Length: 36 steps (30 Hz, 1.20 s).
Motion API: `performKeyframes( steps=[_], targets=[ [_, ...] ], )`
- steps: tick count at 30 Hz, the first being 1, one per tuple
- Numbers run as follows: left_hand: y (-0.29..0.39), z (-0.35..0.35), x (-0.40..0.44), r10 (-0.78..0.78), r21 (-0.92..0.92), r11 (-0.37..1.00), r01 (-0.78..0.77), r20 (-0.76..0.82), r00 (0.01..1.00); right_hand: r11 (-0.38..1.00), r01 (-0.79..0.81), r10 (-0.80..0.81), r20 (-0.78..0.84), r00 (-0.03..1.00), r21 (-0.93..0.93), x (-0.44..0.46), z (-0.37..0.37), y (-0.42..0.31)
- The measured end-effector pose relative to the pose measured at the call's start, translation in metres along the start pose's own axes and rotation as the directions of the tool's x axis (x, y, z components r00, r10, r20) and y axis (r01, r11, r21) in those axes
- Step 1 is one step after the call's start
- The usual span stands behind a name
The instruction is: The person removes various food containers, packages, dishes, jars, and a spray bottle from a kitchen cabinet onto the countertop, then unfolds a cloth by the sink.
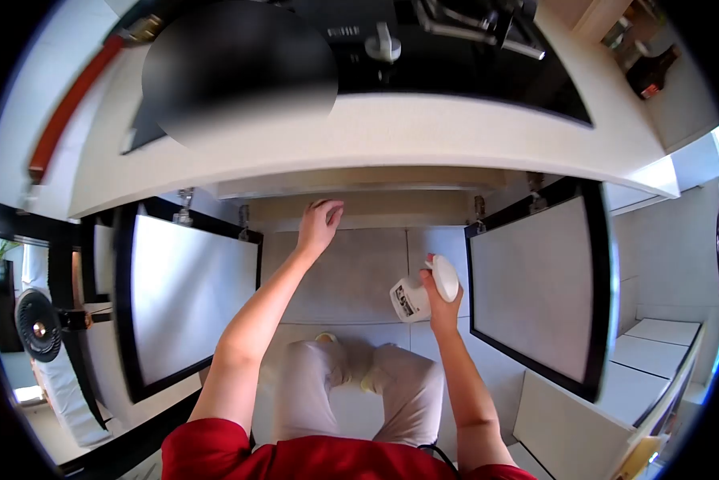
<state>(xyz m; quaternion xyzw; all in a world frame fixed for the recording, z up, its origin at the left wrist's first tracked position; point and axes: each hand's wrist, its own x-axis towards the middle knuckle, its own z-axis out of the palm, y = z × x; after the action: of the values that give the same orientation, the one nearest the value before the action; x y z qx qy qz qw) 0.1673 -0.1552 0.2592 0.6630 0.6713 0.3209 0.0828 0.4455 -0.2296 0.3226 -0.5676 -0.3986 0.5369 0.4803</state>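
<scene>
My right hand (pixel 444 298) is wrapped around a white plastic bottle (pixel 407 301) with a dark printed label. It holds the bottle tilted above the floor, near the right cabinet door (pixel 531 288). My left hand (pixel 319 230) reaches forward to the front of the open cabinet (pixel 351 210), below the counter edge. Its fingers are loosely bent, and nothing shows in them. The left cabinet door (pixel 195 296) stands swung out beside my left forearm.
Above the cabinet runs a pale countertop (pixel 455 136) with a black gas hob (pixel 471 88) and its knob (pixel 383 48). A blurred patch covers part of the hob. At the lower right is an open drawer (pixel 575 408); a dark bottle (pixel 652 72) stands at the upper right.
</scene>
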Motion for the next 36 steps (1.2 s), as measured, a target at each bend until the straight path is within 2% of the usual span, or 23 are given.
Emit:
performKeyframes(
  steps=[1,2,3,4,6,7,9,10,12,13,14,15,16,18,19,21,22,24,25,27,32,36],
  targets=[
    [-0.020,0.033,-0.002,-0.195,-0.225,0.946,0.233,0.180,0.964,1.000,0.016,-0.016,-0.019,1.000,0.015,0.021,-0.001,0.029],
    [-0.039,0.066,-0.006,-0.326,-0.385,0.791,0.476,0.392,0.860,0.999,0.031,-0.030,-0.039,0.999,0.027,0.041,-0.002,0.059],
    [-0.048,0.090,-0.009,-0.373,-0.433,0.619,0.655,0.571,0.731,0.996,0.045,-0.040,-0.058,0.998,0.081,0.061,-0.002,0.083],
    [-0.066,0.126,-0.019,-0.369,-0.433,0.620,0.654,0.574,0.731,0.994,0.028,-0.023,-0.044,0.999,0.110,0.079,-0.003,0.102],
    [-0.096,0.195,-0.035,-0.234,-0.464,0.474,0.749,0.753,0.615,0.985,0.083,-0.076,-0.051,0.996,0.153,0.114,-0.002,0.136],
    [-0.096,0.220,-0.043,-0.229,-0.466,0.476,0.746,0.753,0.616,0.984,0.087,-0.079,-0.055,0.995,0.153,0.130,-0.002,0.151],
    [-0.088,0.273,-0.058,-0.267,-0.364,0.410,0.836,0.829,0.492,0.962,0.101,-0.096,-0.035,0.995,0.252,0.156,-0.004,0.181],
    [-0.088,0.299,-0.061,-0.262,-0.363,0.419,0.833,0.830,0.493,0.961,0.118,-0.117,-0.021,0.993,0.251,0.168,-0.009,0.195],
    [-0.090,0.340,-0.074,0.051,-0.397,0.034,0.917,0.917,0.395,0.941,0.189,-0.178,-0.064,0.982,0.279,0.189,-0.012,0.218],
    [-0.088,0.353,-0.075,0.053,-0.384,0.044,0.922,0.923,0.382,0.947,0.164,-0.146,-0.085,0.986,0.275,0.194,-0.014,0.222],
    [-0.087,0.362,-0.076,0.082,-0.403,-0.077,0.912,0.909,0.409,0.936,0.162,-0.128,-0.128,0.984,0.313,0.195,-0.012,0.228],
    [-0.085,0.365,-0.074,0.103,-0.413,-0.198,0.889,0.893,0.438,0.933,0.211,-0.188,-0.107,0.976,0.291,0.200,-0.014,0.232],
    [-0.082,0.363,-0.070,0.101,-0.390,-0.188,0.901,0.905,0.413,0.927,0.260,-0.246,-0.084,0.966,0.269,0.207,-0.018,0.233],
    [-0.078,0.356,-0.065,-0.004,-0.525,-0.066,0.849,0.850,0.526,0.941,0.321,-0.332,0.107,0.937,0.103,0.211,-0.028,0.234],
    [-0.078,0.357,-0.065,-0.011,-0.493,-0.053,0.868,0.870,0.494,0.932,0.358,-0.362,0.176,0.915,0.055,0.212,-0.032,0.233],
    [-0.075,0.360,-0.058,-0.058,-0.504,-0.151,0.851,0.864,0.501,0.905,0.420,-0.425,0.200,0.883,0.068,0.220,-0.042,0.239],
    [-0.072,0.359,-0.055,-0.053,-0.487,-0.131,0.863,0.873,0.485,0.900,0.425,-0.436,0.191,0.880,0.095,0.223,-0.043,0.243],
    [-0.070,0.360,-0.055,-0.138,-0.447,-0.242,0.861,0.894,0.426,0.898,0.384,-0.415,0.126,0.901,0.214,0.229,-0.040,0.254],
    [-0.071,0.363,-0.056,-0.132,-0.428,-0.225,0.875,0.903,0.408,0.911,0.340,-0.362,0.056,0.931,0.235,0.229,-0.037,0.257],
    [-0.074,0.368,-0.054,-0.116,-0.395,-0.244,0.886,0.918,0.378,0.897,0.355,-0.365,-0.009,0.931,0.264,0.234,-0.034,0.259],
    [-0.076,0.375,-0.056,-0.164,-0.347,-0.138,0.928,0.932,0.324,0.826,0.373,-0.290,-0.248,0.924,0.423,0.261,-0.046,0.271],
    [-0.074,0.382,-0.061,-0.152,-0.365,-0.118,0.924,0.926,0.346,0.796,0.383,-0.263,-0.302,0.916,0.468,0.267,-0.044,0.271]
  ],
)
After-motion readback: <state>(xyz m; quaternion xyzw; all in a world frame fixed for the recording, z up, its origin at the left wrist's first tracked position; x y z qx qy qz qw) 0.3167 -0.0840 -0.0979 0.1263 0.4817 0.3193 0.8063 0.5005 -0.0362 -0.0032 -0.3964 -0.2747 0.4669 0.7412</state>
